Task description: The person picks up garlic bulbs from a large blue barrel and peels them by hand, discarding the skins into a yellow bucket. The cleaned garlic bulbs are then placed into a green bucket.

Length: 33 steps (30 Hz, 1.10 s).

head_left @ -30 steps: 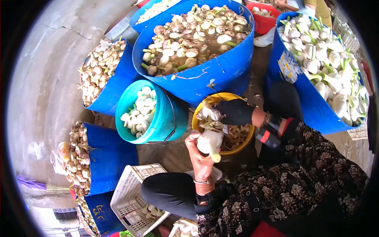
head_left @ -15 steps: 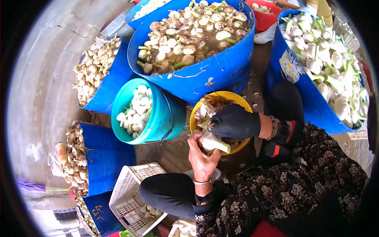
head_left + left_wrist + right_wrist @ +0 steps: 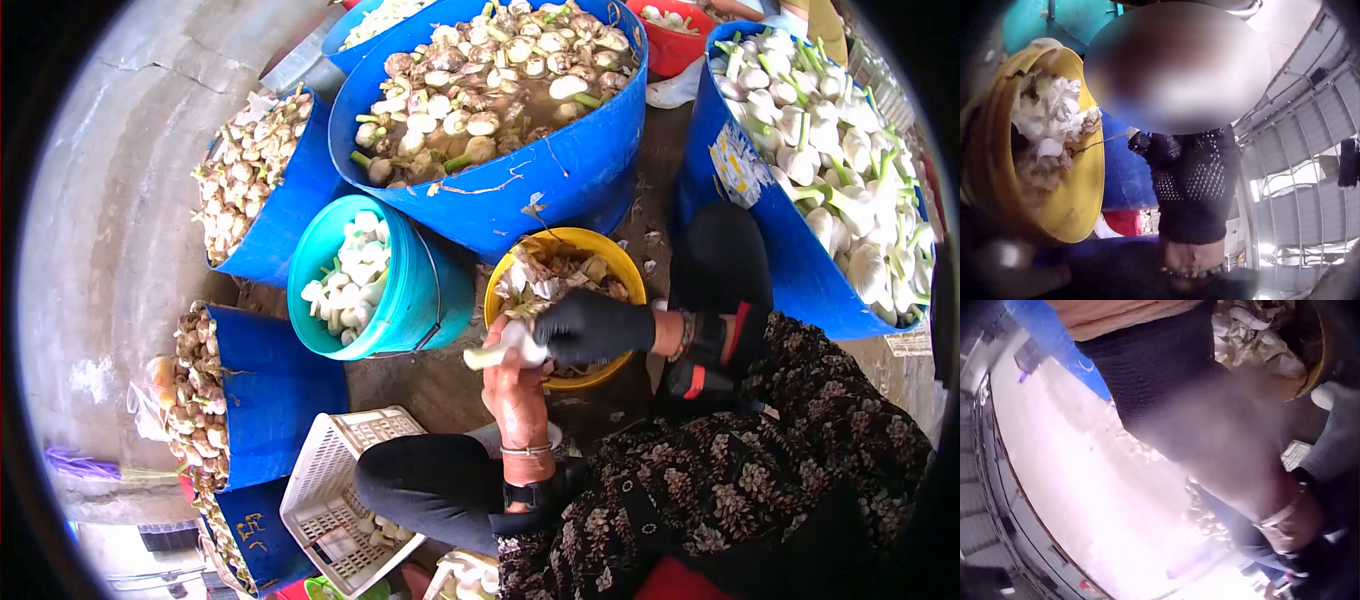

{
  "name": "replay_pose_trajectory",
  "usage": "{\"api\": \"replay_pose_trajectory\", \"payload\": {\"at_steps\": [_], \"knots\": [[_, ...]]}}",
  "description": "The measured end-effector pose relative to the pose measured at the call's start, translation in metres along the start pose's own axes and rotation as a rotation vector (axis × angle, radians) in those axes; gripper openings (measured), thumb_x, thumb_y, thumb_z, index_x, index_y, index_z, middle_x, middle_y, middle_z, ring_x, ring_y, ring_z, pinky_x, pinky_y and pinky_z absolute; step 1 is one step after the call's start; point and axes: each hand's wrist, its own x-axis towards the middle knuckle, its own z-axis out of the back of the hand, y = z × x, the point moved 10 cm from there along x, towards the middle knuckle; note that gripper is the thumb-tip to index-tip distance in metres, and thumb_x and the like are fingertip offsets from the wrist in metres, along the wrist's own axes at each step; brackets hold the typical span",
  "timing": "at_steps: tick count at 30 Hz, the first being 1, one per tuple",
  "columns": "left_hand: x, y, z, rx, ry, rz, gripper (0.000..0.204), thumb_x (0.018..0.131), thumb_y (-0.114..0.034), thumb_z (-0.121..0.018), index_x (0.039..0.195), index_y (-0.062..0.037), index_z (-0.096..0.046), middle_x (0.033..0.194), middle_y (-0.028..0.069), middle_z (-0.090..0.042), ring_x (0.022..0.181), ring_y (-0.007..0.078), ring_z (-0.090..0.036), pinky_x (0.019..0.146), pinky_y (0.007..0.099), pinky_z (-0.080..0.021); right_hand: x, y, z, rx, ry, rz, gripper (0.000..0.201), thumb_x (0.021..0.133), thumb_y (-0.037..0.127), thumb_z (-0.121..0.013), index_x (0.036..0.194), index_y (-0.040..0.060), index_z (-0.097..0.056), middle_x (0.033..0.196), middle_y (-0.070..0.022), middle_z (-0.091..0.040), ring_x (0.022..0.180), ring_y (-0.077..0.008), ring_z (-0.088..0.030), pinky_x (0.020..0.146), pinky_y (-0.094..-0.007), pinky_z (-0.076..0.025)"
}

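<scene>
A white garlic bulb (image 3: 526, 346), its pale stem pointing left, is gripped in my bare left hand (image 3: 517, 400) at the near edge of the yellow bucket (image 3: 632, 275). From the right, my black-gloved right hand (image 3: 592, 327) pinches the bulb's side, fingers bent. Loose skins and peelings (image 3: 545, 277) lie in the bucket. The left wrist view shows the gloved hand (image 3: 1194, 169) beside the yellow bucket (image 3: 1090, 212), its fingertips partly hidden by blur. In the right wrist view the black glove (image 3: 1154, 381) fills the upper middle, and the bulb cannot be made out.
A teal bucket (image 3: 398, 300) of white bulbs stands left of the yellow one. Large blue tubs (image 3: 500, 215) of bulbs stand behind, at the left and at the right (image 3: 800, 260). A white crate (image 3: 310, 490) lies near my left knee; a red basin (image 3: 668, 50) sits at the back.
The bulb's stem has swung from pointing down and right to pointing left. My right hand has come from over the bucket down to the bulb's right side.
</scene>
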Motion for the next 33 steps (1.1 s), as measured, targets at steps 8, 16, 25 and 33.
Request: {"api": "replay_pose_trajectory", "payload": {"at_steps": [8, 16, 25, 33], "knots": [[0.012, -0.029, 0.010, -0.220, 0.138, -0.149, 0.030, 0.083, -0.021, -0.058, 0.103, 0.0021, -0.059, 0.107, 0.0160, -0.059, 0.102, 0.0313, -0.057, 0.094, 0.0441, -0.044, -0.007, -0.016, 0.015, 0.346, -0.122, -0.140, 0.009, 0.077, 0.011, -0.061, 0.081, 0.0026, -0.060, 0.065, -0.0108, -0.054, 0.057, -0.0175, -0.054, 0.057, -0.0329, -0.045], [0.008, -0.073, -0.005, -0.539, 0.299, -0.236, 0.056, 0.077, -0.025, -0.057, 0.129, -0.0062, -0.049, 0.132, 0.0197, -0.048, 0.134, 0.0378, -0.029, 0.112, 0.0545, -0.013, -0.022, -0.071, 0.007, -0.517, 0.169, -0.426, 0.021, 0.076, 0.012, -0.057, 0.095, 0.0100, -0.065, 0.082, -0.0148, -0.064, 0.077, -0.0356, -0.061, 0.068, -0.0456, -0.047], [0.019, -0.017, 0.011, -0.570, 0.116, -0.027, 0.052, 0.087, -0.032, -0.049, 0.129, -0.0011, -0.049, 0.130, 0.0194, -0.051, 0.121, 0.0325, -0.047, 0.107, 0.0477, -0.031, 0.032, 0.024, 0.001, -0.006, -0.145, -0.167, 0.024, 0.080, 0.022, -0.068, 0.094, 0.0032, -0.060, 0.087, -0.0176, -0.063, 0.078, -0.0333, -0.063, 0.069, -0.0390, -0.049], [0.010, -0.089, 0.046, -0.321, -0.241, -0.068, 0.022, 0.086, -0.022, -0.053, 0.088, -0.0010, -0.061, 0.088, 0.0133, -0.065, 0.081, 0.0255, -0.061, 0.074, 0.0384, -0.053, 0.034, 0.028, 0.005, -0.195, 0.003, -0.049, 0.016, 0.083, 0.021, -0.062, 0.090, 0.0063, -0.062, 0.078, -0.0142, -0.062, 0.065, -0.0319, -0.060, 0.059, -0.0396, -0.048]]}}
